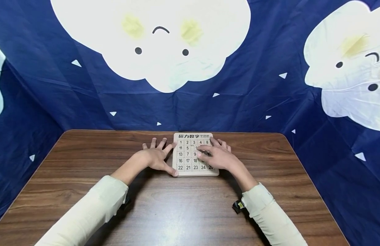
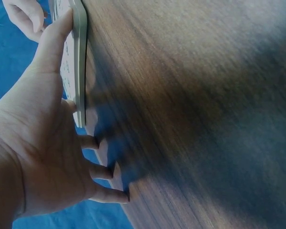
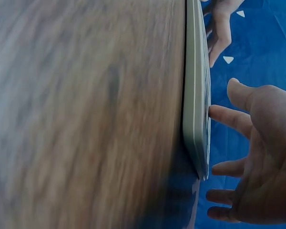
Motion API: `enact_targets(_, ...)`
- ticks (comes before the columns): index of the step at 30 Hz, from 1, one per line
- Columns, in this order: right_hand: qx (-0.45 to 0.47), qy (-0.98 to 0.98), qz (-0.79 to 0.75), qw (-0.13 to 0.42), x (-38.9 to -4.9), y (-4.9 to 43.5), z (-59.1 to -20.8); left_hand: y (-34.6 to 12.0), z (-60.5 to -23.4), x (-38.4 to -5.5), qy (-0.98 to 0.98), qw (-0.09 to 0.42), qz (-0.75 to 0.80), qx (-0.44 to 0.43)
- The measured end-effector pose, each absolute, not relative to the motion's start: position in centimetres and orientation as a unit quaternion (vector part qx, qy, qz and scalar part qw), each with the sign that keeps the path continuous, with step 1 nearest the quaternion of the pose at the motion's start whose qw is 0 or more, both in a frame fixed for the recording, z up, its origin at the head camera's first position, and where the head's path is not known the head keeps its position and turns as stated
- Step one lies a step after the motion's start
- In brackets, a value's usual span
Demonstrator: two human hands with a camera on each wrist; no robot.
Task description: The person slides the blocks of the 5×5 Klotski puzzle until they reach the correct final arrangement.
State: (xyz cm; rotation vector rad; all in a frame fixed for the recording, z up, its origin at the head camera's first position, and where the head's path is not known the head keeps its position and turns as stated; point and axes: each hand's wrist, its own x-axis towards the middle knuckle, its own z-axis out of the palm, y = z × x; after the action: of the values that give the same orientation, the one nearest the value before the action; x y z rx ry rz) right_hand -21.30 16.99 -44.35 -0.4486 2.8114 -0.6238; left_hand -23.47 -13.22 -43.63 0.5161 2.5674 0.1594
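A cream number sliding puzzle lies flat near the table's far edge, with dark printed characters along its top and rows of numbered tiles below. My left hand is spread at its left side; the thumb rests on the lower left corner and the index fingertip touches the left edge. Its other fingers reach down to the table in the left wrist view. Over the right part of the puzzle, my right hand covers several tiles. In the right wrist view its index fingertip touches the puzzle's face, and its thumb stands off it.
The brown wood-grain table stretches around the puzzle on all sides. Behind it and at both sides hangs a dark blue cloth with white clouds and small triangles. A black strap shows at the right sleeve.
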Motion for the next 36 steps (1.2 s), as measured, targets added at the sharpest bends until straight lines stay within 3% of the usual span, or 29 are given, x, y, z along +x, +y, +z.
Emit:
enact_targets(10,-0.139,0.959,-0.220,0.112,-21.4,18.2,-44.4,-13.2,-43.5,-23.3,0.946,0.256,0.058,0.192)
enact_targets(26,-0.193,0.952,-0.216,0.101,-21.3,13.8,-44.4,-13.2,-43.5,-23.3,0.945,0.258,0.059,0.191)
enact_targets(36,-0.175,0.956,-0.208,0.110,-21.6,14.7,-44.0,-13.2,-43.5,-23.4,0.946,0.256,0.057,0.192)
